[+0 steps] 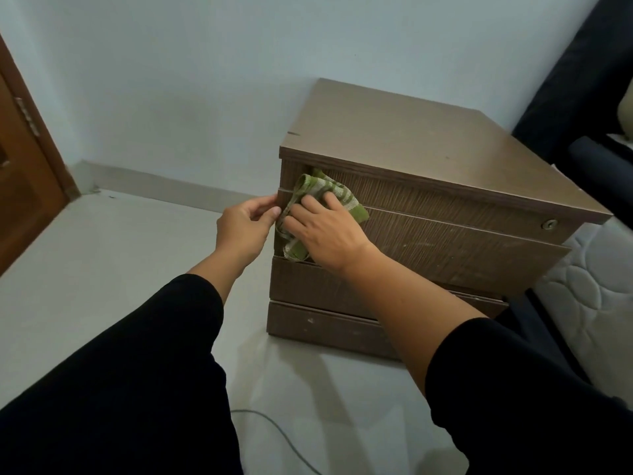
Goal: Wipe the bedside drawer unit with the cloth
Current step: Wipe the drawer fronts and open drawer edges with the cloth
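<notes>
A brown wooden bedside drawer unit (428, 156) stands on the floor against the pale wall, with several drawer fronts facing me. A green and white cloth (310, 192) lies bunched on the left end of the upper drawer fronts. My right hand (320, 229) presses flat on the cloth, fingers spread over it. My left hand (245, 228) pinches the left front edge of the unit beside the cloth. A small round lock (549, 224) sits at the right end of the top drawer, which stands slightly out.
A mattress (596, 286) and a dark bed frame (582, 97) flank the unit on the right. A brown door (24, 186) stands at the far left. A thin grey cable (274, 430) runs across the pale floor near my legs.
</notes>
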